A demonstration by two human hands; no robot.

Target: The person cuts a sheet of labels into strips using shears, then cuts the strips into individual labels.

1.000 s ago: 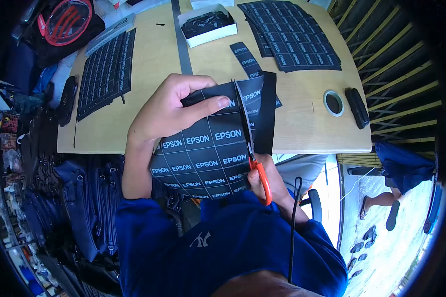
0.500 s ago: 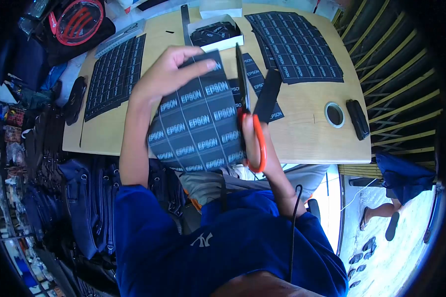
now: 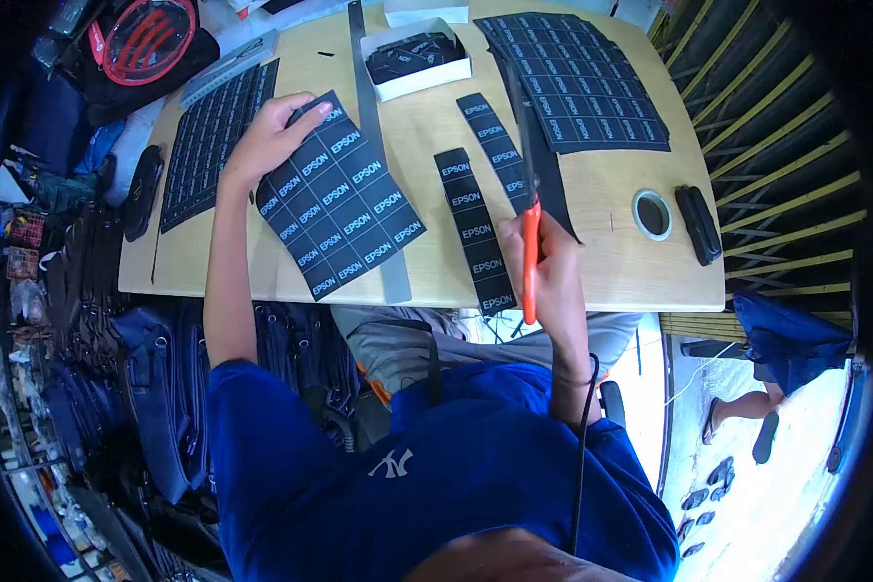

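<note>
My left hand [image 3: 274, 141] pinches the upper corner of a dark sheet of EPSON labels [image 3: 344, 209], thumb on top, over the left-middle of the table. A grid of pale lines divides the sheet. In my right hand [image 3: 556, 276] is a pair of scissors [image 3: 531, 247] with orange handles, its dark blades pointing away from me. One EPSON label strip [image 3: 472, 228] lies between the hands, its near end over the table's front edge. Another label strip [image 3: 490, 136] lies behind it, partly hidden by the scissors. A plain dark strip [image 3: 551, 194] shows beside the blades.
A metal ruler [image 3: 369, 126] runs across the table, partly beneath the held sheet. At the back stands a white box [image 3: 419, 82] of cut labels. Label sheets [image 3: 582, 87] are stacked right, with more sheets [image 3: 218, 145] left. A tape roll [image 3: 652, 215] and black case [image 3: 698, 225] lie right.
My left hand has carried the sheet leftward, away from the scissors. My right hand has shifted right with the scissors. The near label strip and the ruler are now uncovered.
</note>
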